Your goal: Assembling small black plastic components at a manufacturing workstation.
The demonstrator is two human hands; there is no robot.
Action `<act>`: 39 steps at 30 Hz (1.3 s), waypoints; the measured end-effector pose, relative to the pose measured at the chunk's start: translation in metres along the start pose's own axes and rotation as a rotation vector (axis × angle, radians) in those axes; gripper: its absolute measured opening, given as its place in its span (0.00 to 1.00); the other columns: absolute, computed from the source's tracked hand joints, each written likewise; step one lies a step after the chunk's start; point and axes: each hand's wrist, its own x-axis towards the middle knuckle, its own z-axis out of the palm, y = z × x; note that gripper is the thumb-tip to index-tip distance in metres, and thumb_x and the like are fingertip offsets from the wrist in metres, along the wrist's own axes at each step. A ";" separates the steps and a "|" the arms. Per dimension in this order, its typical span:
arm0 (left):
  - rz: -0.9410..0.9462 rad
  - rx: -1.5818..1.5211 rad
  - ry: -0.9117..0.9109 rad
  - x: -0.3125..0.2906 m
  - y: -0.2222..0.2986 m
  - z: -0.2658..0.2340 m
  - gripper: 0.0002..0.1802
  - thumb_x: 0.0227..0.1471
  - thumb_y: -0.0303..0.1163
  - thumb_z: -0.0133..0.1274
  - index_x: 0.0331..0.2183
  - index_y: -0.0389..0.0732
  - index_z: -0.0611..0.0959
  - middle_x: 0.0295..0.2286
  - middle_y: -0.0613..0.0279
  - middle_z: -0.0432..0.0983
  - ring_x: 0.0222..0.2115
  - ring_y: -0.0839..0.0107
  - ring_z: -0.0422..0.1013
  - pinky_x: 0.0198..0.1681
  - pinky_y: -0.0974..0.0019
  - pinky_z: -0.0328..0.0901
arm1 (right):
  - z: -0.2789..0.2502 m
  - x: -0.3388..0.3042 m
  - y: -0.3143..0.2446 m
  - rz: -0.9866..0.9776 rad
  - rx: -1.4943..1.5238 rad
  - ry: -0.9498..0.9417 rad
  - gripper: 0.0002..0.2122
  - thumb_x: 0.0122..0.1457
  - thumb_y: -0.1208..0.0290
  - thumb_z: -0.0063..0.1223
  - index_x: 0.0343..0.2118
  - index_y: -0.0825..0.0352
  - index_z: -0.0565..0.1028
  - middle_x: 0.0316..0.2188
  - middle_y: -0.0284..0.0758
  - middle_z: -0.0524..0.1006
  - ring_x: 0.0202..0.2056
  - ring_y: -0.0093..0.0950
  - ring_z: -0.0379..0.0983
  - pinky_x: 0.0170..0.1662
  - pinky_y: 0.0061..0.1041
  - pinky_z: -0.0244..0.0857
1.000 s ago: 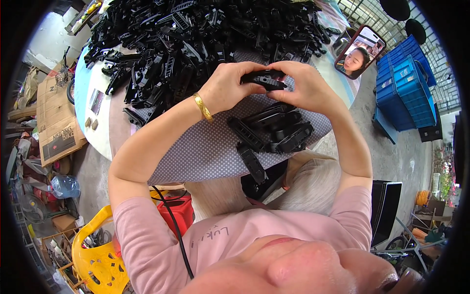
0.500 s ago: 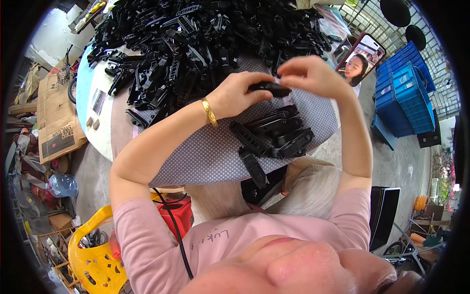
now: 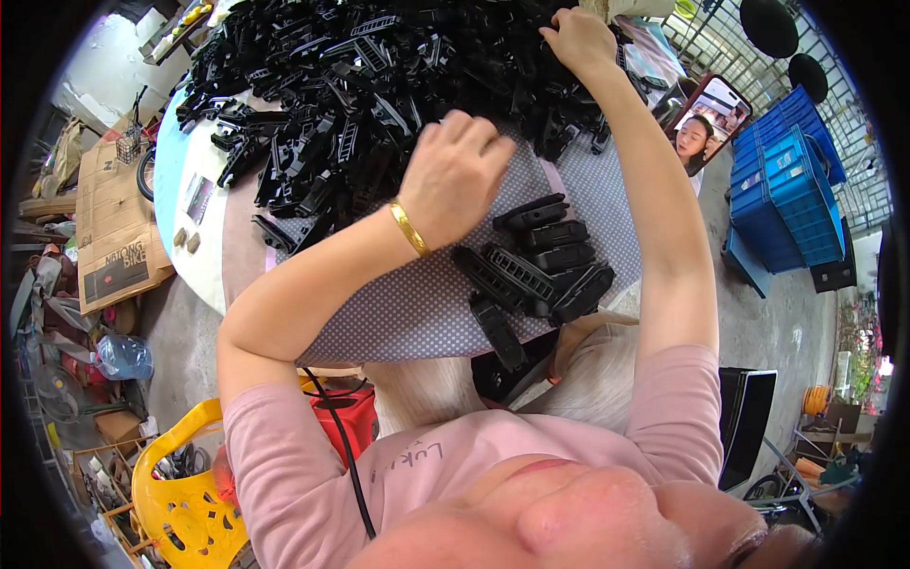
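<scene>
Head view, my left hand point(image 3: 455, 175) curled loosely over the black parts heap point(image 3: 379, 85), grip content unclear, my right hand point(image 3: 578, 38) reaching farther in, fingers pressed among parts, small stack point(image 3: 540, 261) just below left wrist.

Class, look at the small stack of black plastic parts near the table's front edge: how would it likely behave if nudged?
The stack of black plastic parts looks loosely laid, pieces crossing at angles, so it would probably slide apart. Each part seems rigid and ribbed, likely stiff and light. One piece reaches the edge of the dotted cloth, so it might drop off.
</scene>
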 end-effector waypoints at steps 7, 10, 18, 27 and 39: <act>-0.173 0.544 -0.176 0.005 -0.011 -0.014 0.07 0.39 0.32 0.50 0.25 0.40 0.78 0.27 0.64 0.68 0.36 0.67 0.62 0.36 0.63 0.58 | -0.050 -0.032 -0.003 0.000 0.405 0.073 0.13 0.47 0.63 0.54 0.27 0.70 0.76 0.32 0.46 0.76 0.35 0.43 0.73 0.39 0.38 0.67; -0.123 0.602 -0.204 0.001 -0.011 -0.009 0.06 0.38 0.31 0.51 0.24 0.41 0.78 0.26 0.65 0.69 0.36 0.68 0.62 0.36 0.64 0.58 | -0.070 -0.066 -0.001 -0.218 0.584 0.057 0.13 0.55 0.65 0.50 0.39 0.68 0.73 0.28 0.39 0.77 0.29 0.27 0.75 0.35 0.22 0.67; -0.144 0.220 -0.096 0.002 -0.008 -0.008 0.10 0.40 0.28 0.53 0.30 0.40 0.75 0.26 0.60 0.72 0.31 0.67 0.67 0.34 0.66 0.61 | -0.104 -0.122 -0.001 0.010 1.167 -0.687 0.11 0.58 0.71 0.43 0.42 0.69 0.70 0.26 0.29 0.74 0.25 0.14 0.68 0.28 0.14 0.62; -0.668 -0.678 -0.006 0.012 -0.007 -0.015 0.32 0.39 0.28 0.63 0.47 0.35 0.69 0.26 0.60 0.71 0.25 0.73 0.69 0.31 0.70 0.67 | -0.121 -0.128 -0.010 0.017 1.432 -0.759 0.14 0.60 0.70 0.44 0.48 0.66 0.70 0.27 0.30 0.76 0.25 0.14 0.69 0.27 0.13 0.64; -0.563 -0.904 -0.182 0.013 -0.005 -0.016 0.25 0.43 0.19 0.57 0.46 0.36 0.74 0.37 0.60 0.76 0.37 0.74 0.73 0.44 0.72 0.67 | -0.116 -0.132 -0.020 -0.154 1.227 -0.586 0.15 0.58 0.74 0.44 0.48 0.63 0.72 0.27 0.27 0.74 0.26 0.15 0.67 0.30 0.14 0.62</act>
